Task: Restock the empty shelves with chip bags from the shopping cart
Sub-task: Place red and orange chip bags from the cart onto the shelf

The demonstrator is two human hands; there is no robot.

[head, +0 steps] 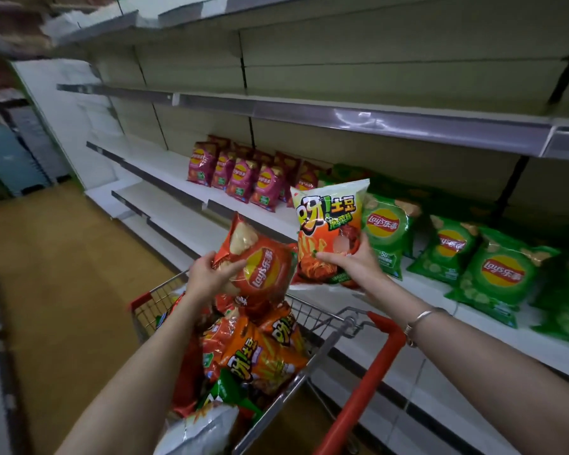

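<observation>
Since the white metal shelf [165,162] mid-frame is sorted by flavour, w/ purple foil bags [243,182] left & green foil bags [386,231] right, both picked bags hover over the wire shopping cart [380,353] at lower centre, prob. awaiting slots. Left hand [207,274] curls round the red foil Lay's bag [266,264]; right hand [355,264] grips the upright orange-green fries bag [329,224] low down, thumb in front.

Two hands are seen, the left hand [207,277] and the right hand [352,261], with one bag held in each: one red bag [263,267] and one orange bag [329,224]. Four purple bags [242,178] are counted in front, with more hidden behind. At least four green bags [496,274] are seen. One shopping cart [372,382] is seen; the heaped bags [260,356] in it cannot be counted.
</observation>
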